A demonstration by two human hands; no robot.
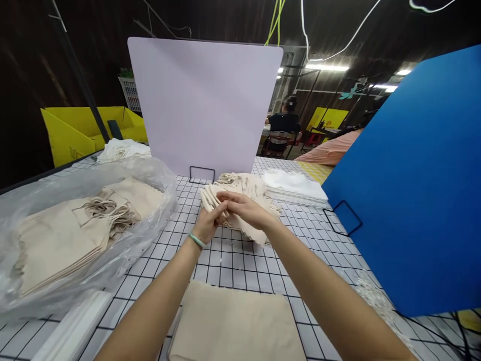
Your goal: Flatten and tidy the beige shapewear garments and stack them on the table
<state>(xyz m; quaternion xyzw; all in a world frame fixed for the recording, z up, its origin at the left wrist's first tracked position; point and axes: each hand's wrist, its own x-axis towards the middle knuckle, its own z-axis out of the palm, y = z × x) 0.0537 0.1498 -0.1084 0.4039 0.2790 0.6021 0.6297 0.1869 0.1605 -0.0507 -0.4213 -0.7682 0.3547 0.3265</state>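
Both my hands meet over a stack of beige cloth pieces (248,193) lying in the middle of the gridded table (233,260). My left hand (208,223), with a green band at the wrist, pinches the near edge of the stack. My right hand (244,208) lies across the top with its fingers curled round the same cloth edge. A flat beige cloth (236,323) lies close to me between my forearms.
A clear plastic bag (75,235) of beige drawstring bags lies at the left. White cloth stacks (295,186) sit behind the beige pile. A lilac panel (203,105) stands at the back, a blue panel (417,180) at the right. A person sits in the background.
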